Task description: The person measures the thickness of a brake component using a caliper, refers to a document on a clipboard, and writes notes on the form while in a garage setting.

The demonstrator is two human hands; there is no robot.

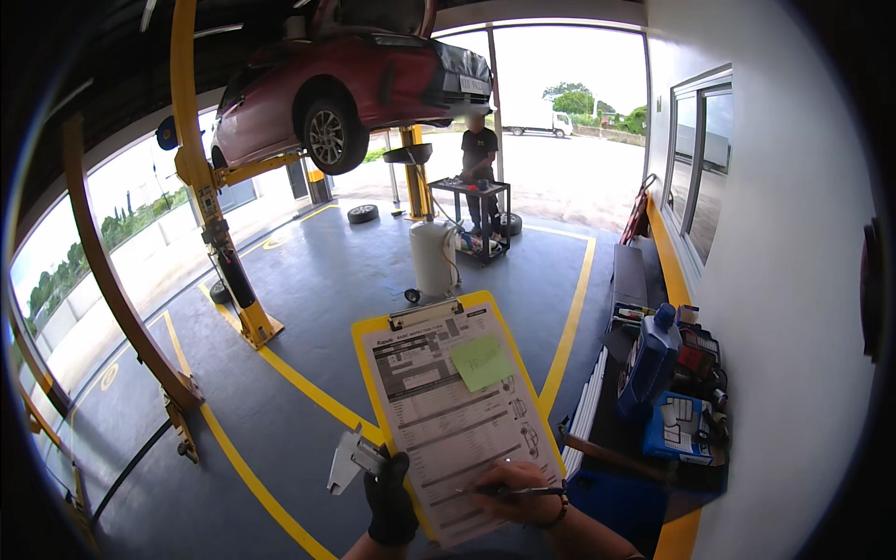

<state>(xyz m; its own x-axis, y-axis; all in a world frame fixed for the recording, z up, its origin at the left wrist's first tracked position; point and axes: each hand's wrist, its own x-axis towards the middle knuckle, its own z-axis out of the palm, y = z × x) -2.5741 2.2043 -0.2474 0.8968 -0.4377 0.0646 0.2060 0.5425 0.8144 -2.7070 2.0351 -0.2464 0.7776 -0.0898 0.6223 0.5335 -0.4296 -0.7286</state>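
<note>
A yellow clipboard [362,347] is tilted up in front of me, with a printed form [439,439] under its metal clip [426,314]. Stuck on the upper right of the form is a green sticky note [482,362] with handwriting. In a black glove, my left hand [392,504] grips the clipboard's lower left edge. A silver caliper [353,459] juts out to the left from that same hand. My bare right hand [523,495] is closed round a dark pen [532,491] over the lower part of the form; whether the tip touches the paper I cannot tell.
A red car [392,79] is raised on a yellow lift post [210,205]. Beyond a white tank [433,257], a person [479,154] stands at a black cart [499,187]. On my right, a blue jug [651,359] and a blue box [679,429] sit on a bench beside the wall.
</note>
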